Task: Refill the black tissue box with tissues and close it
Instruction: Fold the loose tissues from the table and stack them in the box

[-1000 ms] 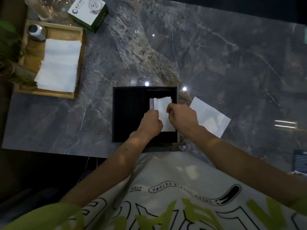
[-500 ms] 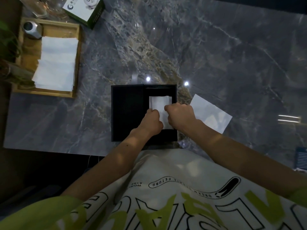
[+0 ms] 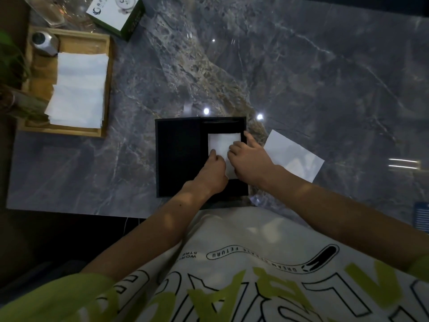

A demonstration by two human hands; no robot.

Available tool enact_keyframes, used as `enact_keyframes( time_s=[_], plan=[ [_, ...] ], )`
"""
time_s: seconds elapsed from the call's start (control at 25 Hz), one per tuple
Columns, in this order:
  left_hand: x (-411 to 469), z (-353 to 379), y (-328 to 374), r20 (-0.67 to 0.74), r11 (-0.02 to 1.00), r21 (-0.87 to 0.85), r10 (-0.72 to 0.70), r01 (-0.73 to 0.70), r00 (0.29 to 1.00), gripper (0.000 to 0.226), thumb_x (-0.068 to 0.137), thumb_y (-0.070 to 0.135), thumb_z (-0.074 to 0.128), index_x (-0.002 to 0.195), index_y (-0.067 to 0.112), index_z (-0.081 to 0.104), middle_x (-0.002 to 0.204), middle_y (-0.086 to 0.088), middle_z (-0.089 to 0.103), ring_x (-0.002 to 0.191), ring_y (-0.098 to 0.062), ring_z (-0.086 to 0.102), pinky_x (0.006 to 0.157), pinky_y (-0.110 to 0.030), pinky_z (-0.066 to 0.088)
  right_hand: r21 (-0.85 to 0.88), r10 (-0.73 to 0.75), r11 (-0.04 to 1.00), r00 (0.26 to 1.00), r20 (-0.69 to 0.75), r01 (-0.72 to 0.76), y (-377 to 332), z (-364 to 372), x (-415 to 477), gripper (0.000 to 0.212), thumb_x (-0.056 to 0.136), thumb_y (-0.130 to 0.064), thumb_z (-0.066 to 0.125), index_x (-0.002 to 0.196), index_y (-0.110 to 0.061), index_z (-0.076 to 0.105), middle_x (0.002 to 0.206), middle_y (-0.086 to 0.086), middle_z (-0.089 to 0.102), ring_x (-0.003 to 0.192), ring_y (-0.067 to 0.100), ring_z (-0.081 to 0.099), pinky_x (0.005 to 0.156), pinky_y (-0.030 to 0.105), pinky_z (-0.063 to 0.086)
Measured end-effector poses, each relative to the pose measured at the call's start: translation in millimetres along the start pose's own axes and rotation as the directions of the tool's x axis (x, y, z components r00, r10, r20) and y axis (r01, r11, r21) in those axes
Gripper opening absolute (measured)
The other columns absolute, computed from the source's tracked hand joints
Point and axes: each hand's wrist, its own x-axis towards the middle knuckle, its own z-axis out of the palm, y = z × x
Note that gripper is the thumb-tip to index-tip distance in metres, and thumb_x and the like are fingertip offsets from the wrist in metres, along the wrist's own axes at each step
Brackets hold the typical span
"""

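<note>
Where the grey marble table [image 3: 313, 73] meets its near edge, we see the black tissue box [image 3: 178, 159] lying open, its left half a plain black panel and its right half a compartment holding white tissues [image 3: 222, 144]. Both hands sit on those tissues and hide their near portion. We note the left hand [image 3: 212, 173] with fingers curled at the tissues' left edge; its thumb is hidden, so we cannot tell whether it pinches or only presses. We note the right hand [image 3: 250, 161] with its index finger [image 3: 249, 138] straight along the box's right wall and the other fingers bent, tips resting on the tissues, gripping nothing that we can see. Both forearms cross the box's near wall. Just right of the box lies a loose white sheet [image 3: 294, 156], its near-left corner covered by the right wrist. Well apart, at the far left, a wooden tray [image 3: 109, 89] carries spare tissues [image 3: 79, 89] in overlapping stacks and a metal canister [image 3: 44, 43] in its far corner. Beyond the tray stand a green-and-white carton [image 3: 116, 15] and glassware [image 3: 46, 10]; plant leaves [image 3: 9, 59] overhang the tray's left side. We mark a dark blue object [image 3: 421, 216] at the right edge, too cropped to identify.
</note>
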Motion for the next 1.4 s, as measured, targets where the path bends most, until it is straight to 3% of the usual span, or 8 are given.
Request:
enact_keyframes(
  time_s=[0.2, 0.36, 0.48, 0.64, 0.88, 1.08, 1.28, 1.4],
  plan=[
    [3.0, -2.2, 3.1, 0.006, 1.000, 0.024, 0.001, -0.002, 1.000, 0.044, 0.095, 0.008, 0.047, 0.136, -0.007, 0.038, 0.154, -0.024, 0.020, 0.141, -0.036, 0.028, 0.112, -0.033, 0.026, -0.057, -0.011, 0.998, 0.998, 0.061, 0.014, -0.8, 11.5, -0.4, 0.016, 0.061, -0.014, 0.071, 0.075, -0.010, 0.076, 0.084, 0.012, 0.072, 0.093, 0.031, 0.067, 0.109, 0.063, 0.022],
    [3.8, -3.0, -1.6, -0.010, 1.000, 0.008, 0.005, -0.005, 1.000, 0.036, 0.093, 0.003, 0.046, 0.127, -0.008, 0.045, 0.150, -0.025, 0.027, 0.138, -0.038, 0.032, 0.106, -0.034, 0.033, 0.000, 0.002, 1.000, 0.994, 0.111, -0.002, 0.7, 12.6, -1.9, 0.020, 0.064, -0.018, 0.071, 0.081, -0.011, 0.076, 0.092, 0.011, 0.072, 0.101, 0.030, 0.066, 0.111, 0.061, 0.021],
    [-1.3, -3.9, -4.8, -0.045, 0.998, -0.018, 0.062, -0.062, 0.997, 0.040, 0.093, 0.001, 0.045, 0.131, -0.008, 0.043, 0.153, -0.025, 0.024, 0.144, -0.034, 0.024, 0.112, -0.033, 0.030, 0.174, 0.033, 0.984, 0.997, 0.075, -0.046, 4.0, 7.9, -2.0, 0.034, 0.078, -0.016, 0.064, 0.109, -0.004, 0.069, 0.125, 0.019, 0.062, 0.128, 0.034, 0.050, 0.116, 0.053, 0.021],
    [-15.1, -3.6, -0.9, -0.228, 0.983, -0.096, 0.131, -0.156, 0.965, 0.052, 0.093, 0.000, 0.042, 0.145, 0.000, 0.034, 0.157, -0.017, 0.026, 0.146, -0.026, 0.024, 0.118, -0.030, 0.020, 0.581, 0.230, 0.805, 0.966, -0.122, -0.119, 12.9, -0.8, -20.3, 0.046, 0.086, -0.003, 0.053, 0.131, 0.004, 0.053, 0.145, 0.023, 0.045, 0.136, 0.037, 0.040, 0.112, 0.042, 0.031],
    [-23.3, 6.1, 50.5, -0.425, 0.898, -0.288, 0.192, -0.333, 0.884, 0.036, 0.090, 0.012, 0.053, 0.126, 0.017, 0.056, 0.121, -0.006, 0.058, 0.109, -0.021, 0.057, 0.092, -0.038, 0.051, 0.791, 0.545, 0.546, 0.835, -0.083, -0.277, 55.6, 12.0, -68.1, 0.047, 0.092, -0.012, 0.054, 0.138, -0.008, 0.047, 0.138, 0.014, 0.052, 0.127, 0.029, 0.047, 0.103, 0.029, 0.032],
    [-9.3, 30.8, 96.7, -0.372, 0.843, -0.495, 0.014, -0.211, 0.928, 0.037, 0.089, 0.015, 0.059, 0.126, 0.014, 0.054, 0.118, -0.004, 0.061, 0.095, -0.012, 0.059, 0.070, -0.012, 0.045, 0.789, 0.635, 0.467, 0.772, 0.014, -0.399, 99.7, 38.3, -98.6, 0.049, 0.091, -0.012, 0.058, 0.138, -0.004, 0.046, 0.140, 0.018, 0.050, 0.128, 0.032, 0.047, 0.106, 0.035, 0.034],
    [11.2, 74.4, 130.5, -0.281, 0.790, -0.607, -0.111, -0.086, 0.953, 0.051, 0.086, 0.015, 0.066, 0.132, 0.010, 0.044, 0.120, -0.011, 0.055, 0.104, -0.023, 0.059, 0.083, -0.028, 0.050, 0.753, 0.583, 0.483, 0.806, 0.105, -0.448, 135.6, 67.0, -112.1, 0.052, 0.092, -0.019, 0.058, 0.141, -0.007, 0.045, 0.142, 0.015, 0.049, 0.131, 0.030, 0.044, 0.110, 0.038, 0.035],
    [25.0, 95.2, 146.4, -0.183, 0.645, -0.760, -0.333, 0.082, 0.925, 0.061, 0.084, 0.014, 0.069, 0.136, 0.008, 0.038, 0.120, -0.009, 0.052, 0.108, -0.025, 0.057, 0.088, -0.030, 0.048, 0.734, 0.504, 0.521, 0.851, 0.149, -0.437, 152.1, 75.3, -107.7, 0.052, 0.091, -0.019, 0.060, 0.139, -0.005, 0.045, 0.141, 0.017, 0.049, 0.130, 0.032, 0.046, 0.109, 0.039, 0.037]
  ],
)
